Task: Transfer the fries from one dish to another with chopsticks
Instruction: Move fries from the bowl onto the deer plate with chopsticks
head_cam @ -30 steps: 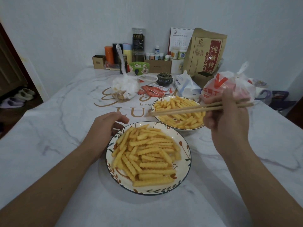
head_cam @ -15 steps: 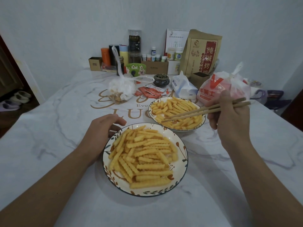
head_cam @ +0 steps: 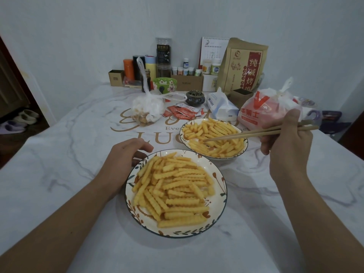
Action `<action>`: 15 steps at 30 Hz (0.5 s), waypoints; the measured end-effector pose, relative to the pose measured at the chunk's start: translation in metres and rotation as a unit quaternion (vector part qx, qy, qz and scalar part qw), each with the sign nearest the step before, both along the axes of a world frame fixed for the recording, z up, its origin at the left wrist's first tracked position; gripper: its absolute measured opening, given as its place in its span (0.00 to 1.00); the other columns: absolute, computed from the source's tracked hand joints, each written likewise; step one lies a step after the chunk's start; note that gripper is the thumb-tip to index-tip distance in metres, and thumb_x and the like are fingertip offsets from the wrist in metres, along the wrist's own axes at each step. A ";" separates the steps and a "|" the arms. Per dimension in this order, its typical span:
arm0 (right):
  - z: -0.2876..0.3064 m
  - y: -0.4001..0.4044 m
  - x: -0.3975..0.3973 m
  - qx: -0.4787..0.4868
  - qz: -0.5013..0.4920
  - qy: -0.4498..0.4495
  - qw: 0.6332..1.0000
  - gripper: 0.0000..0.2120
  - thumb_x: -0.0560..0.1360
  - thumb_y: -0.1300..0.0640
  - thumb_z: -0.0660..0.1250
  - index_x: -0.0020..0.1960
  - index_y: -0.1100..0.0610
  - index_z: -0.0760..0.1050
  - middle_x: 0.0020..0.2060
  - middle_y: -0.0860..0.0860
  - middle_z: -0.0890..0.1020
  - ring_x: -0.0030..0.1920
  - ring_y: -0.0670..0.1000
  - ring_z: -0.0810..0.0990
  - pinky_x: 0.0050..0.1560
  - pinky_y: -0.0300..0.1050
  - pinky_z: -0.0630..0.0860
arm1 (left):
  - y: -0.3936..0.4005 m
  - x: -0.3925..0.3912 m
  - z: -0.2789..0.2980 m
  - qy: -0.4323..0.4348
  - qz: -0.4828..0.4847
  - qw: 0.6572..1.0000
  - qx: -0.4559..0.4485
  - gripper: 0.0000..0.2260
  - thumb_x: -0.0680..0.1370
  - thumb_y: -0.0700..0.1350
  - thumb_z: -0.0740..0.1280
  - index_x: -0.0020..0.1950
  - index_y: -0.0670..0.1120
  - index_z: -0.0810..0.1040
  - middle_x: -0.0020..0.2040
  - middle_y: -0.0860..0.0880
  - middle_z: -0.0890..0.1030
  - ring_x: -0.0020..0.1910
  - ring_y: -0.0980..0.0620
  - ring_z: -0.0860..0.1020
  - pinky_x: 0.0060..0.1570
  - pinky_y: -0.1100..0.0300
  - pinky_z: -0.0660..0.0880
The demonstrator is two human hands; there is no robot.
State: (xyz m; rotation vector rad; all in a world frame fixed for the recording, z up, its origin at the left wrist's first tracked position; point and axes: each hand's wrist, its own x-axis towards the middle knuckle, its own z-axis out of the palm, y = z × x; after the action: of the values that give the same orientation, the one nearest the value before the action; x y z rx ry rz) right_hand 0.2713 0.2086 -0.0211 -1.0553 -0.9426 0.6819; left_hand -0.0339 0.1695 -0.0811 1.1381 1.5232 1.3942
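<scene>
Two leaf-patterned dishes hold crinkle-cut fries. The near dish [head_cam: 217,170] lies in front of me, piled with fries [head_cam: 173,190]. The far dish [head_cam: 243,148] sits behind it to the right, with its own fries [head_cam: 214,136]. My right hand [head_cam: 285,142] grips wooden chopsticks [head_cam: 254,133] whose tips rest among the fries near the middle of the far dish. My left hand [head_cam: 126,154] lies on the table, its curled fingers touching the near dish's left rim.
Behind the dishes lie a white plastic bag of snacks [head_cam: 147,109], red sauce packets [head_cam: 183,112], a tissue pack [head_cam: 220,105] and a red-and-white bag [head_cam: 264,109]. Jars, boxes and a brown paper bag [head_cam: 244,66] line the wall. The marble table [head_cam: 59,154] drops off at left.
My right hand has dropped and pulled right, swinging the chopstick tips down from above the far dish's left rim into its fries. My left hand has stayed at the near dish.
</scene>
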 end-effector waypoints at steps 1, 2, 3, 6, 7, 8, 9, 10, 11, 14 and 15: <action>0.002 0.000 0.000 -0.005 0.001 0.020 1.000 0.26 0.86 0.43 0.53 0.35 0.55 0.73 0.21 0.49 0.74 0.21 0.49 0.70 0.22 0.40 0.67 | 0.000 0.000 0.000 -0.002 0.000 1.000 0.000 0.16 0.83 0.48 0.63 0.44 0.44 0.86 0.50 0.35 0.84 0.42 0.44 0.81 0.47 0.49 0.78; 0.004 0.000 0.000 -0.012 0.008 0.051 0.999 0.26 0.86 0.43 0.54 0.34 0.55 0.73 0.21 0.49 0.74 0.21 0.49 0.70 0.22 0.41 0.66 | 0.000 0.000 0.000 -0.004 0.000 1.000 -0.001 0.16 0.83 0.48 0.63 0.45 0.43 0.86 0.50 0.35 0.84 0.41 0.44 0.81 0.47 0.49 0.78; 0.006 -0.001 -0.002 -0.019 0.024 0.090 0.996 0.26 0.85 0.44 0.55 0.33 0.54 0.74 0.22 0.49 0.74 0.22 0.49 0.70 0.23 0.42 0.65 | 0.000 0.000 0.000 -0.006 -0.001 1.000 -0.002 0.16 0.83 0.48 0.63 0.45 0.43 0.86 0.50 0.35 0.84 0.41 0.43 0.81 0.47 0.49 0.78; 0.009 -0.005 -0.008 -0.031 0.110 0.172 0.978 0.28 0.85 0.44 0.57 0.30 0.53 0.78 0.25 0.51 0.74 0.24 0.48 0.69 0.25 0.40 0.61 | 0.000 -0.001 -0.001 -0.014 0.000 1.000 -0.002 0.15 0.83 0.48 0.63 0.45 0.43 0.86 0.50 0.34 0.84 0.41 0.43 0.81 0.47 0.48 0.78; 0.007 -0.007 -0.011 -0.031 0.145 0.171 0.974 0.30 0.85 0.44 0.57 0.28 0.54 0.78 0.25 0.52 0.73 0.25 0.49 0.68 0.25 0.40 0.61 | 0.000 -0.001 -0.001 -0.018 0.002 1.000 -0.004 0.15 0.83 0.48 0.63 0.45 0.42 0.86 0.50 0.34 0.84 0.41 0.43 0.81 0.47 0.48 0.78; 0.004 -0.008 -0.015 -0.031 0.178 0.162 0.970 0.31 0.85 0.44 0.56 0.28 0.55 0.79 0.25 0.54 0.72 0.25 0.50 0.67 0.25 0.40 0.60 | 0.000 -0.001 -0.001 -0.021 0.004 1.000 -0.006 0.15 0.83 0.48 0.63 0.45 0.42 0.86 0.49 0.34 0.84 0.41 0.43 0.81 0.47 0.49 0.78; 0.001 -0.010 -0.020 -0.030 0.210 0.148 0.966 0.31 0.84 0.44 0.55 0.29 0.56 0.79 0.25 0.55 0.70 0.25 0.51 0.66 0.25 0.40 0.61 | 0.001 -0.001 -0.001 -0.023 0.005 1.000 -0.007 0.16 0.83 0.48 0.63 0.45 0.43 0.86 0.48 0.35 0.84 0.41 0.42 0.81 0.47 0.49 0.78; -0.003 -0.012 -0.025 -0.029 0.237 0.128 0.963 0.31 0.84 0.43 0.55 0.30 0.58 0.78 0.25 0.56 0.70 0.25 0.52 0.66 0.24 0.40 0.61 | 0.002 -0.001 -0.001 -0.025 0.004 1.000 -0.008 0.16 0.83 0.48 0.63 0.44 0.43 0.86 0.47 0.37 0.84 0.41 0.43 0.81 0.47 0.49 0.77; -0.006 -0.013 -0.030 -0.027 0.257 0.105 0.960 0.30 0.83 0.42 0.55 0.32 0.58 0.78 0.24 0.56 0.70 0.24 0.53 0.66 0.24 0.40 0.62 | 0.002 -0.001 -0.001 -0.025 0.003 1.000 -0.008 0.15 0.83 0.48 0.63 0.44 0.43 0.86 0.46 0.38 0.84 0.42 0.43 0.81 0.47 0.49 0.77; -0.013 -0.016 -0.038 -0.014 0.284 0.050 0.957 0.28 0.82 0.42 0.56 0.33 0.59 0.79 0.24 0.57 0.72 0.24 0.54 0.67 0.23 0.40 0.63 | 0.002 -0.001 -0.001 -0.026 -0.001 1.000 -0.009 0.14 0.82 0.47 0.64 0.43 0.43 0.86 0.46 0.40 0.84 0.42 0.43 0.81 0.47 0.49 0.77; -0.013 -0.016 -0.039 -0.011 0.286 0.045 0.957 0.28 0.83 0.43 0.56 0.34 0.59 0.80 0.25 0.56 0.72 0.25 0.53 0.67 0.23 0.40 0.63 | 0.002 -0.002 -0.001 -0.026 -0.002 1.000 -0.008 0.14 0.82 0.47 0.64 0.43 0.44 0.86 0.46 0.40 0.84 0.42 0.43 0.81 0.47 0.49 0.77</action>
State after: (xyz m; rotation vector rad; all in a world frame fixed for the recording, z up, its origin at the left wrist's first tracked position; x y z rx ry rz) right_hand 0.2327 0.1927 -0.0341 -0.7571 -1.1743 1.2091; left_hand -0.0354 0.1714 -0.0817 1.0869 1.4933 1.3958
